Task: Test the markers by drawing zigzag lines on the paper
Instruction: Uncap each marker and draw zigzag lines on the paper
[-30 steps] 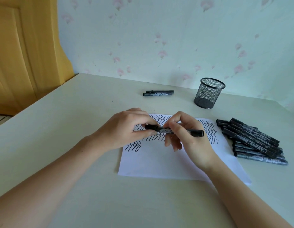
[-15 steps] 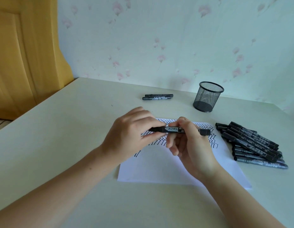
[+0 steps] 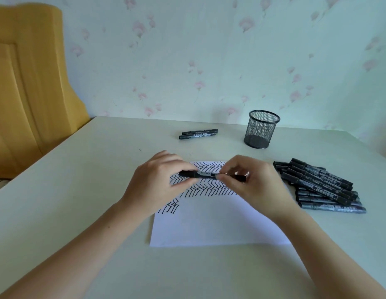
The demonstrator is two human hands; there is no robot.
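Gripping black marker (image 3: 206, 175) both ends: left hand (image 3: 157, 182), right hand (image 3: 255, 182); label unreadable.

Both forearms are bare to the frame's edge, with no sleeves showing. The left hand (image 3: 159, 182) and right hand (image 3: 255, 183) wear nothing.

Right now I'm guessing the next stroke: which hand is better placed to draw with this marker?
Right hand, probably: it grips the marker over the paper; left hand pinches only its left end.
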